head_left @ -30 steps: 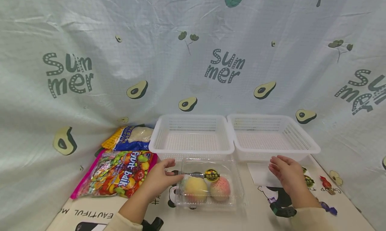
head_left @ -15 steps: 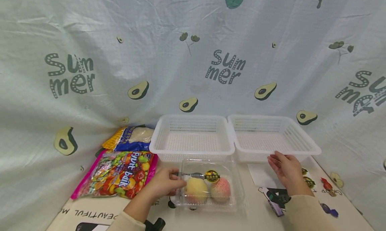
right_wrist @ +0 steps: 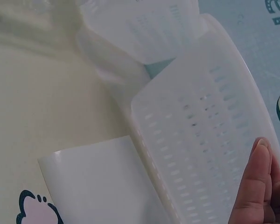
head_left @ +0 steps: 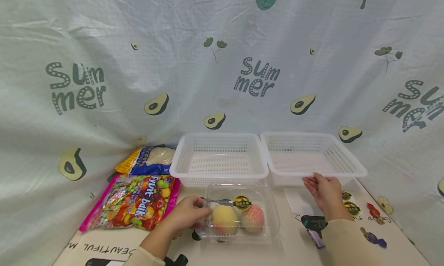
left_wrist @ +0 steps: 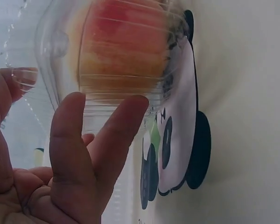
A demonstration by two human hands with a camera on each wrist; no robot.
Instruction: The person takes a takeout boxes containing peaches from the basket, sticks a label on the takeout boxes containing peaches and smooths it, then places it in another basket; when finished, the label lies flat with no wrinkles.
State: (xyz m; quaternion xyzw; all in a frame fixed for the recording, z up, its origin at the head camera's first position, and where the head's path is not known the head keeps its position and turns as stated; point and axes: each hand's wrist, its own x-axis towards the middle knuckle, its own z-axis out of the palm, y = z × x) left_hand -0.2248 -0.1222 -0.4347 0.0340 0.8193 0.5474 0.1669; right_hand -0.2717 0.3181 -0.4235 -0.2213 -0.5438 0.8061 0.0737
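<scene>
A clear lidded plastic box point(head_left: 270, 219) holds a yellow peach point(head_left: 224, 219) and a pink peach point(head_left: 252, 218). A dark oval fruit sticker point(head_left: 242, 202) is on its lid. My left hand point(head_left: 185, 215) grips the box's left edge; in the left wrist view the thumb lies at the lid's edge and the fingers point(left_wrist: 70, 140) lie along the side. My right hand point(head_left: 326, 191) pinches the front rim of the right white basket point(head_left: 281, 178), with fingers point(right_wrist: 255, 179) against its outer wall in the right wrist view. The far side of that hand is hidden.
Another white basket point(head_left: 177, 162) stands to the left. Further left lie a colourful fruit candy bag point(head_left: 135, 200) and a yellow-blue bag point(head_left: 152, 160). A white sheet point(head_left: 295, 202) lies before the right basket; red point(head_left: 374, 212) and purple point(head_left: 374, 237) wrapped candies lie at right.
My left hand has closed in on the box's left edge and taken hold of it. The right hand has moved forward onto the right basket's front rim. Box and baskets look unmoved.
</scene>
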